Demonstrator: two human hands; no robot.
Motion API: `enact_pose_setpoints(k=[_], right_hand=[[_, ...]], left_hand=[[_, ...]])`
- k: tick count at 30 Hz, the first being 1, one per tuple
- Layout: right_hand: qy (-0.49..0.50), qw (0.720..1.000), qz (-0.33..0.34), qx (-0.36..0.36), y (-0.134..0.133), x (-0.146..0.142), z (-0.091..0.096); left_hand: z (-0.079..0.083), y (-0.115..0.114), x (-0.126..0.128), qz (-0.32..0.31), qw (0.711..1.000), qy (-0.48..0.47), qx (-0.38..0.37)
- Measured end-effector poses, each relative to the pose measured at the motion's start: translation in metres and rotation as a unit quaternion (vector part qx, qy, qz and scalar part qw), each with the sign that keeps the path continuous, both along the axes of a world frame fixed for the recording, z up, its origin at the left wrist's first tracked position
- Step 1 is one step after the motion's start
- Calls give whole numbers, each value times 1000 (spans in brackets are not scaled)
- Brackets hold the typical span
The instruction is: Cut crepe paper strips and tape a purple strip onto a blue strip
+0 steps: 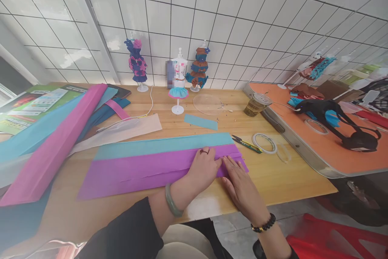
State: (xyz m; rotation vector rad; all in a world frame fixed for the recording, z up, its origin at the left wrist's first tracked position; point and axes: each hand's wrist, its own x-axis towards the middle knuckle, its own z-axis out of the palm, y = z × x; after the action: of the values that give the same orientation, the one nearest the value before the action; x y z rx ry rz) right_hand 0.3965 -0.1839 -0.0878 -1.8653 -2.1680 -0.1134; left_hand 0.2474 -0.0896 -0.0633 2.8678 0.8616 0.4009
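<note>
A long purple sheet [130, 170], thin like crepe paper or cloth, lies across the wooden table with a fold along it. Along its far side runs a light-blue strip [163, 144]. My left hand [203, 170], ring and jade bangle showing, has its fingers bent and pressed together on the purple sheet near its right end; the fingertips are partly hidden. Beside it, my right hand [241, 182] lies with fingers stretched flat over the sheet's right end. Yellow-handled thread snips [247, 144] and a white tape roll [264, 143] lie just beyond the right end.
Pink folded material [60, 142] and other coloured lengths pile up at left. Small dressed mannequins [178, 77] stand by the tiled wall. A small blue piece [201, 122] lies mid-table. A cup of brown liquid [256, 105] stands beside an orange-topped surface [281, 117] holding a black bag [333, 117].
</note>
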Motion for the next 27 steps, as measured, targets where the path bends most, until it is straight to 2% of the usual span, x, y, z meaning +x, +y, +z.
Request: enact_pose_setpoints(k=[4, 10, 14, 23, 27], right_hand=[[23, 1000, -1, -10, 0, -5, 2], [-5, 1000, -6, -3, 1, -7, 5], [-23, 999, -7, 31, 4, -15, 5], [-32, 995, 88, 31, 14, -55, 13], [-39, 996, 77, 13, 16, -60, 11]], left_hand=[[3, 2, -12, 8, 1000, 2, -21], [12, 11, -59, 104, 989, 0, -104], [14, 14, -83, 118, 983, -12, -142], [9, 17, -86, 117, 982, -27, -146], [11, 17, -86, 136, 980, -25, -147]])
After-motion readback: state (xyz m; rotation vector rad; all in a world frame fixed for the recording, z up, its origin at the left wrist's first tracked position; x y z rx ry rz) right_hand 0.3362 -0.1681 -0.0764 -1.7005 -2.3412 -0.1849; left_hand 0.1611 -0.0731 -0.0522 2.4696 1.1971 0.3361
